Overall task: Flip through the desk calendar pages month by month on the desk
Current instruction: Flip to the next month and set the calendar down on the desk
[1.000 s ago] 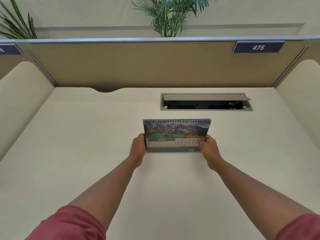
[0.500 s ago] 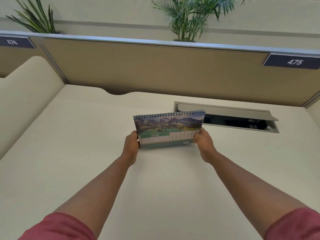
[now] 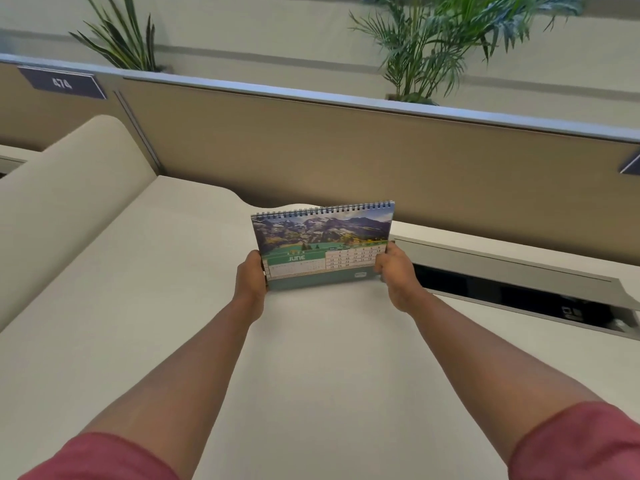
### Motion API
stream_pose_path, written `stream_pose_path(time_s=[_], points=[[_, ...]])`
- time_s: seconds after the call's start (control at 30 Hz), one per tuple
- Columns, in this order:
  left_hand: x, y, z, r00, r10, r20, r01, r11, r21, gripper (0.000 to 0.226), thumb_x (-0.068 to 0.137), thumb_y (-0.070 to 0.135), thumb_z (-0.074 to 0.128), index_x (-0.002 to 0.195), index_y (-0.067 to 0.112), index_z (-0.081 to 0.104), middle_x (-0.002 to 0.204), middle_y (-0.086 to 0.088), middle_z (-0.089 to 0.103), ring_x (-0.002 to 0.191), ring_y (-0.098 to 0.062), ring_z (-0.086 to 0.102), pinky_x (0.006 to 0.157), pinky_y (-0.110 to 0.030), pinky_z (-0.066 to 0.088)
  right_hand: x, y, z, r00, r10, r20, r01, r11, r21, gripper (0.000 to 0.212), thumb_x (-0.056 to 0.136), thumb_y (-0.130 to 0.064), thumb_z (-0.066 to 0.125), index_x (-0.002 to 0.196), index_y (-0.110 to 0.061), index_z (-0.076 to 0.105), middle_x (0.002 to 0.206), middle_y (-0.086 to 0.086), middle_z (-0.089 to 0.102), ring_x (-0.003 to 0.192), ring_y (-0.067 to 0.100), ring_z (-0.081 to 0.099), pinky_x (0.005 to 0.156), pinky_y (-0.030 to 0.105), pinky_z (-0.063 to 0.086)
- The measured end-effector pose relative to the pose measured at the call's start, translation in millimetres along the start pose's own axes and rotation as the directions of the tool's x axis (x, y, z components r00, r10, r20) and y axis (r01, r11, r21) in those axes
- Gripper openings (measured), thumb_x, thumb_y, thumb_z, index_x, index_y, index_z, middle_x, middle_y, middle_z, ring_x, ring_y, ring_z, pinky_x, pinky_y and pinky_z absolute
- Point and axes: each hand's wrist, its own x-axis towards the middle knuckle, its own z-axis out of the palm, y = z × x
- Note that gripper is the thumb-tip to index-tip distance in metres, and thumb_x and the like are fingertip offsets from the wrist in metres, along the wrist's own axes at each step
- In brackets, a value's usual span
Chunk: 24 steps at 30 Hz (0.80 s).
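Observation:
A spiral-bound desk calendar (image 3: 322, 237) stands upright in the middle of the cream desk (image 3: 173, 323), showing a mountain photo and the JUNE page with its date grid. My left hand (image 3: 251, 277) grips its lower left edge. My right hand (image 3: 393, 275) grips its lower right edge. Its green base is at or just above the desk surface; I cannot tell whether it touches. The wire binding runs along the top.
An open cable hatch (image 3: 512, 289) is sunk into the desk to the right of the calendar. A tan partition (image 3: 311, 147) closes the back, with a rounded cream side panel (image 3: 69, 188) on the left. Potted plants (image 3: 426, 39) stand behind the partition.
Both hands have carried the calendar leftward and a little farther back, away from the cable hatch. The view has swung left too. The page still shows June.

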Motion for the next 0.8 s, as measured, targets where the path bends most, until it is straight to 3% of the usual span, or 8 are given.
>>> stream_pose_path(time_s=[0.13, 0.23, 0.3, 0.47, 0.63, 0.8], points=[[13, -3, 0, 1.0, 0.0, -0.015, -0.001, 1.0, -0.002, 0.043, 0.102, 0.027, 0.027, 0.082, 0.02, 0.064, 0.085, -0.005, 0.075, 0.08, -0.021, 0.068, 0.072, -0.032, 0.051, 19, 5, 7, 1.0, 0.029, -0.012, -0.029, 1.0, 0.009, 0.043, 0.088, 0.01, 0.035, 0.097, -0.025, 0.059, 0.105, -0.004, 0.068, 0.1, 0.014, 0.061, 0.077, 0.025, 0.054], [22, -3, -3, 1.0, 0.005, -0.012, -0.005, 1.0, 0.02, 0.042, 0.102, 0.027, 0.027, 0.083, 0.021, 0.063, 0.075, 0.003, 0.078, 0.077, -0.017, 0.069, 0.072, -0.031, 0.052, 27, 7, 10, 0.999, 0.041, -0.001, -0.041, 0.999, 0.03, 0.045, 0.085, 0.012, 0.034, 0.102, -0.021, 0.06, 0.111, 0.003, 0.069, 0.11, 0.024, 0.063, 0.096, 0.04, 0.057], [27, -5, -3, 1.0, -0.001, -0.008, 0.002, 0.999, 0.038, 0.041, 0.102, 0.028, 0.025, 0.085, 0.022, 0.062, 0.07, 0.008, 0.077, 0.077, -0.015, 0.069, 0.07, -0.029, 0.052, 30, 7, 9, 0.999, 0.047, 0.01, -0.047, 0.999, 0.023, 0.048, 0.081, 0.013, 0.033, 0.111, -0.013, 0.06, 0.118, 0.009, 0.069, 0.115, 0.028, 0.062, 0.1, 0.044, 0.055], [29, -5, 1, 1.0, -0.005, -0.019, 0.006, 0.999, 0.035, 0.044, 0.104, 0.031, 0.022, 0.089, 0.023, 0.063, 0.075, 0.007, 0.076, 0.078, -0.012, 0.069, 0.07, -0.027, 0.053, 35, 8, 9, 0.999, 0.045, 0.01, -0.045, 0.999, -0.018, 0.052, 0.082, 0.013, 0.032, 0.119, -0.01, 0.059, 0.124, 0.01, 0.067, 0.118, 0.03, 0.059, 0.101, 0.043, 0.055], [27, -1, 3, 1.0, -0.026, -0.003, 0.026, 0.999, 0.026, 0.044, 0.104, 0.028, 0.021, 0.095, 0.02, 0.063, 0.095, -0.005, 0.074, 0.089, -0.02, 0.067, 0.086, -0.037, 0.052, 35, 9, 10, 0.999, 0.031, 0.011, -0.03, 0.998, -0.054, 0.049, 0.087, 0.014, 0.033, 0.115, -0.017, 0.059, 0.112, -0.002, 0.068, 0.111, 0.023, 0.06, 0.097, 0.037, 0.054], [20, -1, 7, 0.999, -0.022, -0.05, 0.022, 1.0, 0.005, 0.043, 0.104, 0.026, 0.021, 0.087, 0.018, 0.06, 0.089, -0.006, 0.071, 0.084, -0.02, 0.065, 0.078, -0.034, 0.048, 31, 8, 10, 1.0, 0.009, -0.009, -0.009, 0.999, -0.046, 0.047, 0.09, 0.012, 0.036, 0.103, -0.026, 0.061, 0.104, -0.009, 0.069, 0.099, 0.011, 0.062, 0.084, 0.028, 0.054]])
